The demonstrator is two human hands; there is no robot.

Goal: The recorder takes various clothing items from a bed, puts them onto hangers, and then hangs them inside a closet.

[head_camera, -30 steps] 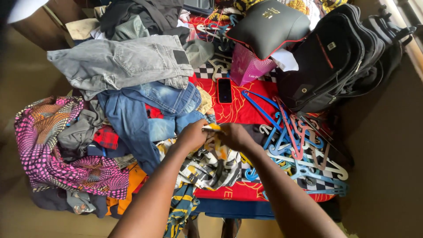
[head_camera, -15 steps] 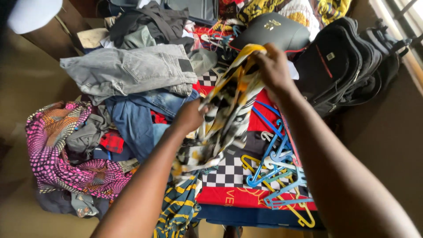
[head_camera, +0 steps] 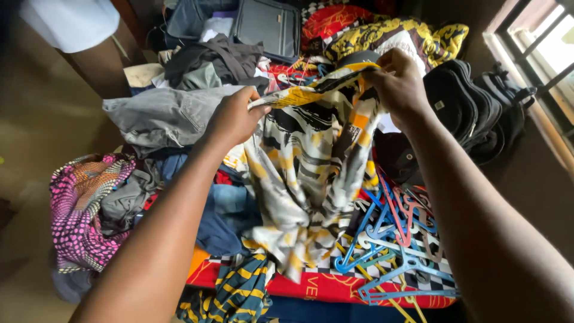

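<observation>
Hands (head_camera: 234,116) (head_camera: 399,84), patterned shirt (head_camera: 311,161) held up, hangers (head_camera: 394,239)

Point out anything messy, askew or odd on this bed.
The plastic hangers lie in a tangled heap at the right edge, some poking past it. Grey jeans sit crumpled on a loose clothes pile. Both hands, left and right, hold up a patterned shirt; nothing looks torn or spilled.

Two hands hold up a shirt (head_camera: 311,161) with yellow, white and black marks. The left hand (head_camera: 234,118) grips one top end and the right hand (head_camera: 399,85) grips the other. Under it are hangers (head_camera: 394,239), jeans (head_camera: 164,113) and a pink cloth (head_camera: 78,209). A black bag (head_camera: 472,110) sits to the right.
</observation>
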